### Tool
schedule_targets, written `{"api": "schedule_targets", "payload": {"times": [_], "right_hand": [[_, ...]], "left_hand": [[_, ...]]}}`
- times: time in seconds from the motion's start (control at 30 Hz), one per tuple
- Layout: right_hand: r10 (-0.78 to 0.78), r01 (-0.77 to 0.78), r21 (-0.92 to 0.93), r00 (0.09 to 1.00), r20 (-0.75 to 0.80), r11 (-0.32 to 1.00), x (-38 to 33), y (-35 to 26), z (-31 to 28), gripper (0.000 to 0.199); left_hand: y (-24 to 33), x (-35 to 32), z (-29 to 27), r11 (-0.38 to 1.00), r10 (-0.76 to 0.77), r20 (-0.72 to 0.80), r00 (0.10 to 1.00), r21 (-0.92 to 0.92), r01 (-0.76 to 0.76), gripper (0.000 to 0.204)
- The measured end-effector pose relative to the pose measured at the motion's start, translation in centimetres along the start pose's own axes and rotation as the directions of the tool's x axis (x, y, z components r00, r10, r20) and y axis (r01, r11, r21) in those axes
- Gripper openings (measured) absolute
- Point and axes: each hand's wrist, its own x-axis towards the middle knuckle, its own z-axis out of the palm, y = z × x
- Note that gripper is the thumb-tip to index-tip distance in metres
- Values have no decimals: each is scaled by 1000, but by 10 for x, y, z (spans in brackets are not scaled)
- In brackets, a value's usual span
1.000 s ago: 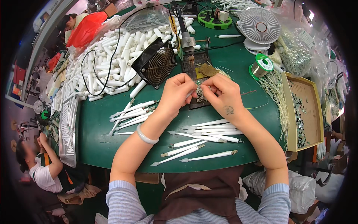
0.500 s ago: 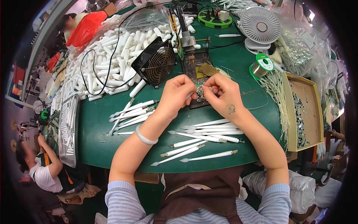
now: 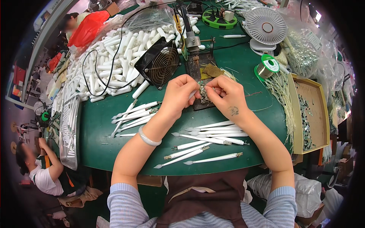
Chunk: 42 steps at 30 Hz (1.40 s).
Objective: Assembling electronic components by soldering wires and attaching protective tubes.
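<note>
The left hand (image 3: 178,95) and right hand (image 3: 228,95) have their fingers pinched on a tiny greenish part (image 3: 201,86), mostly hidden, near the metal soldering iron (image 3: 192,41) and a ragged brown sponge (image 3: 211,71). Slender white sticks (image 3: 213,159) with flame-shaped tips lie on the smooth green table (image 3: 102,148).

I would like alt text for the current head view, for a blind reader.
Bare left hand and right hand pinch small, mostly hidden parts near a mounted soldering iron above a green table. White sticks with flame-shaped tips lie toward its near side; a black fan and heaped white tubes sit farther back, left.
</note>
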Motion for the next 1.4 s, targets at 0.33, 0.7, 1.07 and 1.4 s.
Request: {"api": "schedule_targets", "payload": {"times": [0.33,0.7,1.07,1.4], "right_hand": [[-6,6,15,1000,-22,1000,-1,0,1,7],[47,-44,77,998,-34,996,-3,-3,-8,7],[287,-263,-115,855,431,958,-4,-34,-43,28],[275,58,-368,559,782,928,-19,-54,-46,54]], "left_hand": [[1,-2,4,999,43,-20,999,21,-42,9],[-6,-2,-15,999,-33,-32,999,21,34,8],[-8,-34,-14,986,88,-25,996,143,-84,7],[-1,-67,-29,986,66,-13,998,154,-63,6]]}}
